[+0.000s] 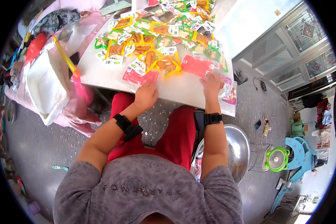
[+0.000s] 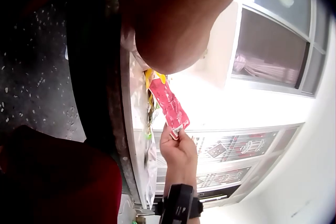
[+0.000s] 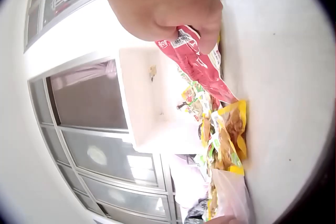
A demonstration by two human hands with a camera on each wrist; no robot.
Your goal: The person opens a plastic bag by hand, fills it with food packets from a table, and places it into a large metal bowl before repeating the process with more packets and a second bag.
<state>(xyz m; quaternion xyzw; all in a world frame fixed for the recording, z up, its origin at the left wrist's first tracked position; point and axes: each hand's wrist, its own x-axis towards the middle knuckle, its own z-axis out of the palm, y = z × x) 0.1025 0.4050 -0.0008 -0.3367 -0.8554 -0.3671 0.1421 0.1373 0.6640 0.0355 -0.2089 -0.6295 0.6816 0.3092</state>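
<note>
In the head view, the left hand (image 1: 146,95) pinches the lower right corner of a pink-red packet (image 1: 136,77) at the table's front edge. The right hand (image 1: 212,85) grips the right end of another red packet (image 1: 198,66). The left wrist view has the right hand (image 2: 179,153) pinching its red packet (image 2: 168,103), with the left hand (image 2: 170,29) large above, fingertips hidden. In the right wrist view the right hand (image 3: 176,3) holds the red packet (image 3: 199,66) by its labelled end; a fingertip of the left hand (image 3: 224,220) shows beside a pale packet (image 3: 231,192).
Several yellow- and green-edged food packets (image 1: 149,48) cover the white table (image 1: 183,95). A purple-and-white packet (image 1: 228,91) lies at its right corner. A metal basin (image 1: 238,143) stands below right, a white foam box (image 1: 46,86) at left, a green fan (image 1: 277,159) on the right.
</note>
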